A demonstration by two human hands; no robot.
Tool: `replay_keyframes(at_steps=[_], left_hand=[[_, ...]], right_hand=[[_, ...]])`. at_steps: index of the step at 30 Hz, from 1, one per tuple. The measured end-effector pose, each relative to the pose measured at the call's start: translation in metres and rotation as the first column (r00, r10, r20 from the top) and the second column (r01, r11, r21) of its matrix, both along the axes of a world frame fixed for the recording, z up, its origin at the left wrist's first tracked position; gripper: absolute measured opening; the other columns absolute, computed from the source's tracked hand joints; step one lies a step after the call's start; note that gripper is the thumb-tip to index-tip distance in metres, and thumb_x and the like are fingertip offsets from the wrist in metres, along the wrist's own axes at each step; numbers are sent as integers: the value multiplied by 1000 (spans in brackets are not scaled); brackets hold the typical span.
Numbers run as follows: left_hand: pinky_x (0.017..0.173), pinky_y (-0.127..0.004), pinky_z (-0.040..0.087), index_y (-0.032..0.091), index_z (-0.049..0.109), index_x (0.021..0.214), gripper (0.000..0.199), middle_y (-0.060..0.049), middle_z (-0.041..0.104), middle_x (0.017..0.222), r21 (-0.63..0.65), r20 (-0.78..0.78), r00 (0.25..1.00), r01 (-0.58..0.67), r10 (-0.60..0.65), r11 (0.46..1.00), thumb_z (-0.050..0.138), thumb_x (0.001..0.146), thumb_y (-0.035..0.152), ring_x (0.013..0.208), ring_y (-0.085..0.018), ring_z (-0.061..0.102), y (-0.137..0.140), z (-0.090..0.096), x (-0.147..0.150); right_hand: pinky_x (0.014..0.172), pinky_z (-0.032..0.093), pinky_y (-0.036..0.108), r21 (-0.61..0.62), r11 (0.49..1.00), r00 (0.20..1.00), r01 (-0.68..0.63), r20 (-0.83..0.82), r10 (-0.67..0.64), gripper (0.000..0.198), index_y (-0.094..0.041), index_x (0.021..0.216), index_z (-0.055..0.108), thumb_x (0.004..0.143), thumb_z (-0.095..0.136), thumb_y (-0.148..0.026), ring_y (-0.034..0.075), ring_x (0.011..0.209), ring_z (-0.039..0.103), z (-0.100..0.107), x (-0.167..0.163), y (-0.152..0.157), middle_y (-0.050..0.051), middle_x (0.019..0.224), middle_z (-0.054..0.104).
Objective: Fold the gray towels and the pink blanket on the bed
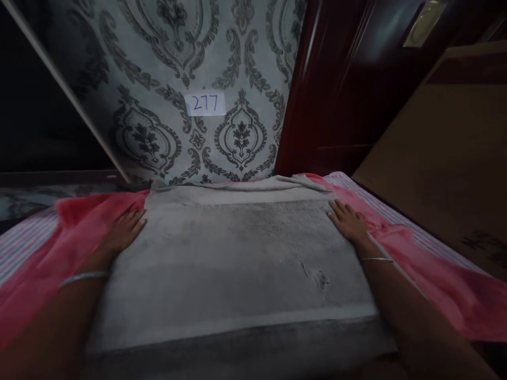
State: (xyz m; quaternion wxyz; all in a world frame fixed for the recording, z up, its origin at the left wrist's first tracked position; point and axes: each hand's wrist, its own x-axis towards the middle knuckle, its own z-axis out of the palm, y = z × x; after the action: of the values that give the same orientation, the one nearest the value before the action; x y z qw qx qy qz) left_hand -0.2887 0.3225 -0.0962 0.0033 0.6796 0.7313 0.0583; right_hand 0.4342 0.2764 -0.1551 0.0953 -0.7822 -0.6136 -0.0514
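The grey soft cloth with paler bands near its far and near ends [245,253] lies spread in front of you, over the pink-red plush blanket [400,258]. I judge that it is light and limp, not fragile, and that its surface gives enough friction and is not slippery. It will probably wrinkle easily if you push it from one side only. The good places to take hold seem to be the two side edges, or the far corners, where the fabric is loose and rumpled.

Your left hand [123,230] rests at the left edge of the cloth, and your right hand [349,221] rests on its right edge, near the far end. Both hands are open, fingers spread, and pinch nothing; the cloth lies between them, mostly flat.
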Motion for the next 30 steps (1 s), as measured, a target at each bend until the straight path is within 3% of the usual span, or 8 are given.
replay_keyframes(at_steps=[3,6,10,14,20,25,28,30], left_hand=[[123,-62,15,9,30,159,66,-16,18,171,-145,-38,993,-112,108,983,23,102,42,157,-35,18,-9,21,20],[119,-70,16,8,39,154,66,-20,25,168,-146,-78,990,-127,117,981,26,103,49,154,-41,22,-26,37,46],[122,-66,14,16,36,157,64,-15,21,171,-137,-67,984,157,-167,978,27,104,50,157,-38,14,-70,24,97],[125,-59,11,25,28,162,65,-7,17,173,-144,-52,873,474,-485,868,28,102,51,159,-32,12,-131,-6,129],[123,-65,15,22,27,163,71,-10,19,172,-68,-107,975,188,-195,980,26,100,56,158,-39,12,-184,-19,79],[121,-65,24,24,29,162,72,-11,26,170,3,-27,999,34,-33,999,26,99,58,155,-39,22,-211,-15,32],[118,-67,26,23,41,156,67,-15,40,162,107,-25,999,41,-38,993,30,99,56,151,-40,31,-223,-10,46],[118,-67,27,22,51,149,62,-16,46,158,146,-25,987,159,-157,976,33,99,53,149,-40,34,-231,-8,74]], right_hand=[[115,31,65,-47,998,998,36,-40,-38,61,-27,159,39,104,23,-49,36,151,31,15,-10,-3,11,167,29],[111,32,72,-92,993,995,70,-66,-77,63,-23,157,41,105,23,-52,40,151,29,32,-40,-19,16,165,33],[115,30,67,-79,976,979,-204,-42,201,62,-27,159,38,105,26,-55,38,152,26,30,-99,-67,11,168,28],[119,28,62,-89,927,931,-364,-22,363,63,-32,161,33,104,29,-57,34,154,24,10,-116,-128,6,168,28],[115,32,65,-4,977,977,-212,-7,212,63,-29,160,36,103,27,-55,35,150,33,-8,-62,-174,10,164,38],[114,32,67,75,985,986,-155,-43,159,65,-21,156,44,104,26,-55,38,148,36,-8,-55,-186,16,160,42],[112,35,66,129,966,965,-224,-111,239,63,-17,148,55,104,27,-52,39,145,40,-3,-81,-192,20,154,48],[114,36,64,184,913,906,-365,-154,393,58,-20,143,59,104,30,-50,37,145,41,0,-111,-196,17,153,51]])
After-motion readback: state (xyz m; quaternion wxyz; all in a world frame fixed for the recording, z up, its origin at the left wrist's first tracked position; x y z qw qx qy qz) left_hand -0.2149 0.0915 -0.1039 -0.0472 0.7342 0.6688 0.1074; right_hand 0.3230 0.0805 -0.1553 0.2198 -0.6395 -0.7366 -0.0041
